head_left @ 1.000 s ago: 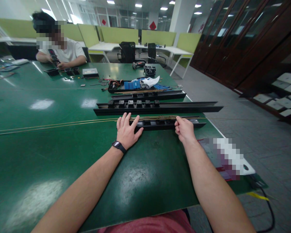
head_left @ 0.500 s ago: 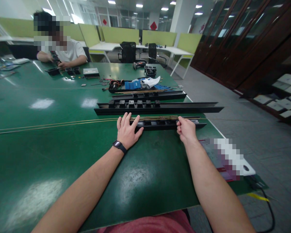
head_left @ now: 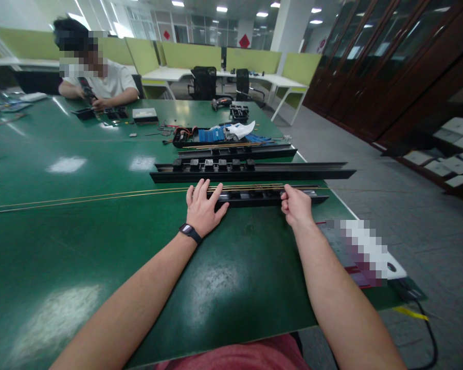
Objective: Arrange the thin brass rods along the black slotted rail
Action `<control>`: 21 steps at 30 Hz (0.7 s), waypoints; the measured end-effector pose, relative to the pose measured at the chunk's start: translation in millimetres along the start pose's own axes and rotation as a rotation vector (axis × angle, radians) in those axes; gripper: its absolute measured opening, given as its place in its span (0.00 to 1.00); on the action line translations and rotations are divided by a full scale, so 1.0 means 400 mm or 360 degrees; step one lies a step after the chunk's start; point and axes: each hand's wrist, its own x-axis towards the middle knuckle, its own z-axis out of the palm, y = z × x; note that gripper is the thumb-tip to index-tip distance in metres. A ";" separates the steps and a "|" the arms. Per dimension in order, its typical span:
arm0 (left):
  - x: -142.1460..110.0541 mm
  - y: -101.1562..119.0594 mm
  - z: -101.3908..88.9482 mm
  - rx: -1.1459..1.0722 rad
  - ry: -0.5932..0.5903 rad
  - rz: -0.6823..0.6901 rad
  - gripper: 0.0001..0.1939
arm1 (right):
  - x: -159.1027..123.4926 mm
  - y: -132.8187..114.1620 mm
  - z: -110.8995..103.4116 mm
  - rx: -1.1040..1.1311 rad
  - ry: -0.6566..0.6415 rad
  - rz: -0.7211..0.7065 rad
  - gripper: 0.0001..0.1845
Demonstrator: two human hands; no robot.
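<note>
Nearest me on the green table lies a black channel rail (head_left: 254,201) with dark blocks inside it. Thin gold-coloured rods (head_left: 139,193) run along its top and stretch far to the left over the table. Over the rail's left end rests my left hand (head_left: 205,208), fingers spread, lying across the rods and the rail. My right hand (head_left: 296,204) is closed in a pinch at the rail's right part, beside the rods. What sits between its fingertips is mostly hidden; a small dark bit shows there.
Behind lie a longer black rail (head_left: 293,173) with several blocks, another rail (head_left: 270,152) and a tool tray (head_left: 183,144). A drill (head_left: 219,103) is farther back. A printed bag (head_left: 339,249) lies at the right edge. Across the table sits a person (head_left: 113,82) handling a tool.
</note>
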 end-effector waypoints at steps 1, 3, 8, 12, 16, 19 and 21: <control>0.000 0.000 0.000 -0.0001 -0.0001 0.0002 0.29 | -0.002 0.001 0.002 -0.0012 -0.0019 0.0002 0.20; 0.000 0.001 0.001 0.0002 -0.0005 0.0006 0.29 | -0.006 0.003 0.005 -0.0037 -0.0070 0.0002 0.21; 0.001 0.001 0.004 0.0040 -0.0011 0.0015 0.30 | -0.011 0.005 0.013 -0.0024 -0.0110 -0.0025 0.21; 0.001 0.001 0.003 0.0041 -0.0012 0.0046 0.30 | -0.010 0.002 0.013 0.0002 -0.0081 -0.0028 0.20; 0.001 0.000 0.002 0.0028 -0.0018 0.0070 0.30 | -0.006 0.002 0.008 0.0019 -0.0051 -0.0027 0.17; 0.000 -0.001 0.003 0.0019 -0.0010 0.0077 0.30 | -0.004 0.002 0.006 0.0021 -0.0033 -0.0037 0.16; 0.000 -0.001 0.004 0.0024 -0.0007 0.0080 0.30 | -0.003 0.001 0.006 0.0019 -0.0015 -0.0030 0.16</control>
